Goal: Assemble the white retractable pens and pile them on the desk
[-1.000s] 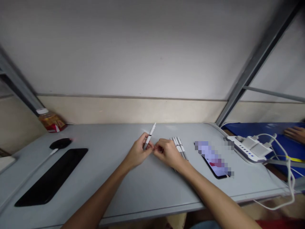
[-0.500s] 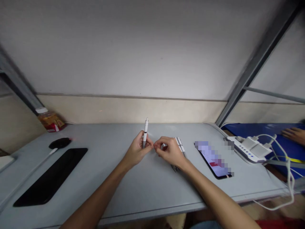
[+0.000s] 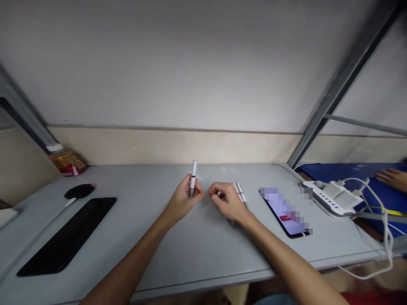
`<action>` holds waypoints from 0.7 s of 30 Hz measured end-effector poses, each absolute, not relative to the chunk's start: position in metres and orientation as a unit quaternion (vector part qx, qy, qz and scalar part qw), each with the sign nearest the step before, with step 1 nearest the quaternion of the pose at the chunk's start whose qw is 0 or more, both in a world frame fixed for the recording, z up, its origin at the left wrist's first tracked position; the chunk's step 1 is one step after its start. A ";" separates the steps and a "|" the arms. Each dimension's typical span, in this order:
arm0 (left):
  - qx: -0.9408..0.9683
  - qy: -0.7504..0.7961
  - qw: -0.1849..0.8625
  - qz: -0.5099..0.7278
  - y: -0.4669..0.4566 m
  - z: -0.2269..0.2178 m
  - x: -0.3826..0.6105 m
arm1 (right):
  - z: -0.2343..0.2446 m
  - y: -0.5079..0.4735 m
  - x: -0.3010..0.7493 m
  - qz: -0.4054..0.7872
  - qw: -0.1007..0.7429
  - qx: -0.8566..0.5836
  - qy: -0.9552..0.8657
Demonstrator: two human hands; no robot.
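Note:
My left hand [image 3: 182,201] is closed around a white pen [image 3: 193,173] with a dark band and a grey lower part. The pen stands nearly upright, its narrow end pointing up. Just to the right, my right hand [image 3: 229,202] is curled with thumb and fingertips together. A small shiny bit shows among its fingers, too small to name. Several white pens [image 3: 241,192] lie on the table [image 3: 152,254] under and beside the right hand, which partly hides them. The two hands are slightly apart.
On the right lie a lit phone [image 3: 282,214] and a white power strip [image 3: 330,199] with plugs and cables. To the left are a dark phone-like slab [image 3: 68,237], a round black charger [image 3: 79,191] and a bottle [image 3: 67,160]. Another person's hand [image 3: 392,178] rests at far right.
My right hand has drawn slightly away from the left, so a small gap now shows between their fingertips. The pen in my left hand has barely moved.

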State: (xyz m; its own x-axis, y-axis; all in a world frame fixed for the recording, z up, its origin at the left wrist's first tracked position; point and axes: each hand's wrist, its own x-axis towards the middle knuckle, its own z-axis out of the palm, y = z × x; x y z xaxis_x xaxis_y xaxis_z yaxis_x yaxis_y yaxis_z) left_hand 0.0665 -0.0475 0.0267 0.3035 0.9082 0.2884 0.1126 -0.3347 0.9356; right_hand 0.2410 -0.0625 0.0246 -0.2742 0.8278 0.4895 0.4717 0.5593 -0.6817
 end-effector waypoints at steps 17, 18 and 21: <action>0.684 0.348 0.451 0.457 -0.041 0.018 0.063 | 0.014 -0.059 0.238 0.211 0.398 -0.398 -0.799; 0.682 0.343 0.455 0.457 -0.041 0.018 0.063 | 0.013 -0.059 0.238 0.210 0.398 -0.398 -0.800; 0.682 0.329 0.468 0.456 -0.041 0.017 0.062 | 0.013 -0.059 0.239 0.205 0.399 -0.402 -0.798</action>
State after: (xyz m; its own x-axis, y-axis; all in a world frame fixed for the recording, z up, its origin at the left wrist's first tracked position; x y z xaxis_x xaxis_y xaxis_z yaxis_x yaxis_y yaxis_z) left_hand 0.0618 -0.0410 0.0174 0.3673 0.8754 0.3141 0.0217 -0.3457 0.9381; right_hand 0.2388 -0.0585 0.0131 -0.3583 0.8057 0.4717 0.4787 0.5923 -0.6481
